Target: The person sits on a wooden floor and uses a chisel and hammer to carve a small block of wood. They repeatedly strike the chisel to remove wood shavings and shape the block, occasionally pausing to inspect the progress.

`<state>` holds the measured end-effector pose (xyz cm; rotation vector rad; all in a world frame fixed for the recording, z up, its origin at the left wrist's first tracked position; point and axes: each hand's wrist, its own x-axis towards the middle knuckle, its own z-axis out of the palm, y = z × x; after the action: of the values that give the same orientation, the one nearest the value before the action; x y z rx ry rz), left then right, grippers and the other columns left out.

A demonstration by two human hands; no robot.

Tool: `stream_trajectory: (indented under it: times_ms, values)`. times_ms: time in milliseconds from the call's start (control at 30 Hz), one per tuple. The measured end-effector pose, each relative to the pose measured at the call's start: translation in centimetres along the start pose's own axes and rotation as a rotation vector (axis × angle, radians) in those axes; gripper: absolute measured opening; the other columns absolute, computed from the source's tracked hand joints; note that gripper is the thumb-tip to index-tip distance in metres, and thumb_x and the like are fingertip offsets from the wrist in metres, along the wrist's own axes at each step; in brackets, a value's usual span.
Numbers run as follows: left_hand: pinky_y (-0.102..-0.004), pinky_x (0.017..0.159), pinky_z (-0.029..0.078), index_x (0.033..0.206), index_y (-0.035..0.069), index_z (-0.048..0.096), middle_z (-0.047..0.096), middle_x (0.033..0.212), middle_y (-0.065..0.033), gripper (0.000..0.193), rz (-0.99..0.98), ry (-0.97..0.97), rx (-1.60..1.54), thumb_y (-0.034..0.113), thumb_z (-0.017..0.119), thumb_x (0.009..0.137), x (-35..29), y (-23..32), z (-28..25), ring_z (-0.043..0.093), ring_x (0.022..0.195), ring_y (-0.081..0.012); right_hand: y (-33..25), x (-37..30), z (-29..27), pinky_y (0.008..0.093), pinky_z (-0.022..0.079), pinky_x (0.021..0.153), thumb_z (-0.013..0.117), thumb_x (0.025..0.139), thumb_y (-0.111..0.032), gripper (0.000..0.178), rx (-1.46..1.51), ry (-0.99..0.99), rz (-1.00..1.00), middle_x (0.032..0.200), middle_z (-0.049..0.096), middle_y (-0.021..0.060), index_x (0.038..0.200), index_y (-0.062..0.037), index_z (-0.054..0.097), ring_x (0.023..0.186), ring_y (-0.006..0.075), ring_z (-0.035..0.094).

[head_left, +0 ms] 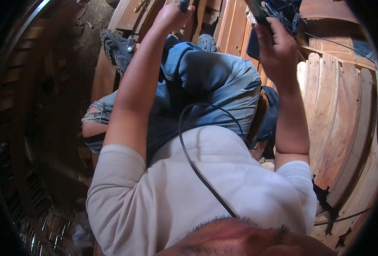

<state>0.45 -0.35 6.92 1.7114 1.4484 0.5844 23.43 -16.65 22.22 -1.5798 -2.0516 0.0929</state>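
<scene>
Your left hand [175,17], grip closed round dark handle [184,5]; right hand [279,46], closed round dark bar [256,11]. Seemingly holding step; next move calls for steadiness.

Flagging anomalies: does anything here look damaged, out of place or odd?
Yes. The jeans are ripped and frayed at the left knee. A black cable loops loosely over the pale shirt and lap. The left hand and right hand sit high, so their dark objects are cut off.
</scene>
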Motion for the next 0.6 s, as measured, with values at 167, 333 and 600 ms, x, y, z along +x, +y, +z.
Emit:
stream_trajectory:
  times_ms: [167, 333, 600]
  values:
    - [-0.0454, 0.08, 0.057, 0.091, 0.011, 0.084, 0.077, 0.086, -0.0156, 0.05, 0.047, 0.064, 0.119, 0.053, 0.058, 0.102, 1.3, -2.7, 2.0, 0.075, 0.086, -0.0346, 1.3, -0.5, 3.9, 0.0592, 0.053, 0.067, 0.056, 0.107, -0.037, 0.029, -0.26, -0.136, 0.046, 0.086, 0.07, 0.0246, 0.109, -0.0079, 0.058, 0.081, 0.0496, 0.069]
    - [-0.0432, 0.078, 0.057, 0.092, 0.011, 0.084, 0.075, 0.081, -0.014, 0.05, 0.012, 0.039, 0.078, 0.053, 0.059, 0.102, 0.9, -2.5, 1.6, 0.074, 0.083, -0.0299, 0.9, -0.2, 3.5, 0.0589, 0.053, 0.07, 0.056, 0.108, -0.036, 0.028, -0.027, -0.003, 0.051, 0.085, 0.071, 0.023, 0.112, -0.0086, 0.061, 0.082, 0.0483, 0.07]
    - [-0.0441, 0.074, 0.056, 0.09, 0.011, 0.083, 0.072, 0.078, -0.0121, 0.05, 0.054, 0.061, 0.071, 0.055, 0.062, 0.101, 1.3, -2.5, 1.5, 0.071, 0.078, -0.029, 1.4, -0.2, 4.5, 0.0579, 0.056, 0.072, 0.054, 0.108, -0.036, 0.03, -0.001, -0.055, 0.029, 0.087, 0.072, 0.0246, 0.119, -0.009, 0.062, 0.083, 0.0471, 0.072]
